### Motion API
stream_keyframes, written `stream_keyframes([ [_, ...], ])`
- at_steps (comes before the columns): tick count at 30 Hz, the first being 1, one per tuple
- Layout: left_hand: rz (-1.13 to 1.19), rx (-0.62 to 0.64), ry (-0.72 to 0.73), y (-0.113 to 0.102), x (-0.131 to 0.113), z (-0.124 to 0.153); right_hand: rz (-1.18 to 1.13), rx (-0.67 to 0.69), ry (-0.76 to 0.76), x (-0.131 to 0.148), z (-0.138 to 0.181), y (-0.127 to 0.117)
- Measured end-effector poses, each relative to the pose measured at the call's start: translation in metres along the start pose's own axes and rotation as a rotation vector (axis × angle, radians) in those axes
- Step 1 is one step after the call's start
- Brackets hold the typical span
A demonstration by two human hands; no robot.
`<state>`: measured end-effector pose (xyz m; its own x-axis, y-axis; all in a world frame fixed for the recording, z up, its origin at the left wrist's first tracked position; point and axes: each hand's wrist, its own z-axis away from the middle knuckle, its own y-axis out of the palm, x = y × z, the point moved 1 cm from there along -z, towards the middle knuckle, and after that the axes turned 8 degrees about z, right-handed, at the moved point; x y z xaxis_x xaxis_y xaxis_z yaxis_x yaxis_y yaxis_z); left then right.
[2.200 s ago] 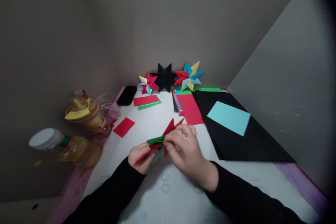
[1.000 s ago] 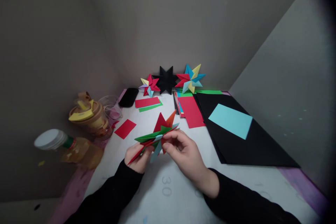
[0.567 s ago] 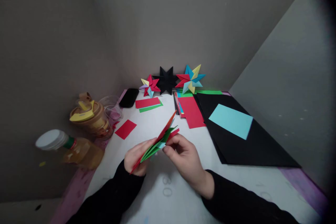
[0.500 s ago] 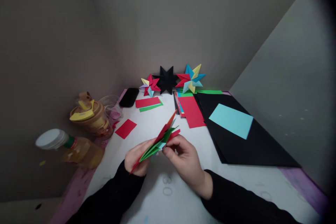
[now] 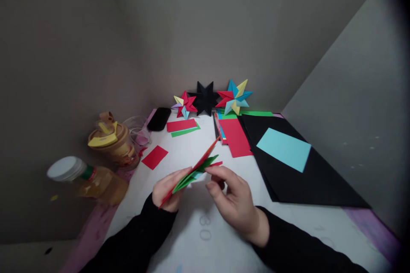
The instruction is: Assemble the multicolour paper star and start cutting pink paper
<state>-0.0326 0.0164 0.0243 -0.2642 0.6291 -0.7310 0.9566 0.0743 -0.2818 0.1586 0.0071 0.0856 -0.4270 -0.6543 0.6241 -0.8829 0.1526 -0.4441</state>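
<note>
I hold a folded paper star (image 5: 195, 170) of red, green and light blue points above the white table (image 5: 205, 226); it is turned nearly edge-on to me. My left hand (image 5: 168, 190) grips its lower left part, fingers closed on the paper. My right hand (image 5: 235, 200) is at its right side, curled fingertips touching a red point.
Three finished paper stars (image 5: 208, 99) lean on the back wall. Red and green paper strips (image 5: 182, 126), a small red piece (image 5: 155, 156), a red sheet (image 5: 235, 136), a large black sheet (image 5: 307, 175) with a light blue sheet (image 5: 284, 148), a black phone (image 5: 159, 118), a cup (image 5: 112, 143) and a bottle (image 5: 86, 179) surround my hands.
The star has been turned from showing its face to nearly edge-on. My right hand has shifted from over the star to its right side, with the fingers loosened.
</note>
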Motion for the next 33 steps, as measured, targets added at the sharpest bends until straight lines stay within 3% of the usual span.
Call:
stream_keyframes([
  [3,-0.004,0.088,0.132,-0.004,0.008,0.003,0.104,0.13,0.037,0.004,-0.007,-0.011],
  [9,-0.137,0.234,0.169,-0.009,0.005,-0.002,0.07,0.437,0.289,0.007,-0.02,-0.022],
  [13,-0.044,0.175,0.124,-0.003,0.006,-0.003,-0.249,0.599,0.626,0.006,-0.023,-0.018],
  [16,-0.024,0.086,-0.003,0.002,0.003,-0.003,-0.446,0.575,0.731,0.003,-0.022,-0.012],
  [18,-0.064,0.002,-0.12,0.004,-0.003,-0.005,-0.381,0.468,0.598,-0.001,-0.021,-0.009],
  [22,-0.055,-0.073,-0.25,0.007,-0.016,-0.009,-0.018,0.244,0.074,-0.01,-0.015,-0.003],
  [24,-0.001,-0.091,-0.274,0.008,-0.019,-0.01,0.074,0.177,-0.104,-0.014,-0.011,0.0],
  [28,0.084,-0.088,-0.3,0.01,-0.019,-0.01,0.143,0.123,-0.229,-0.019,-0.008,0.002],
  [33,0.096,-0.07,-0.302,0.011,-0.018,-0.01,0.186,0.111,-0.242,-0.018,-0.007,0.002],
])
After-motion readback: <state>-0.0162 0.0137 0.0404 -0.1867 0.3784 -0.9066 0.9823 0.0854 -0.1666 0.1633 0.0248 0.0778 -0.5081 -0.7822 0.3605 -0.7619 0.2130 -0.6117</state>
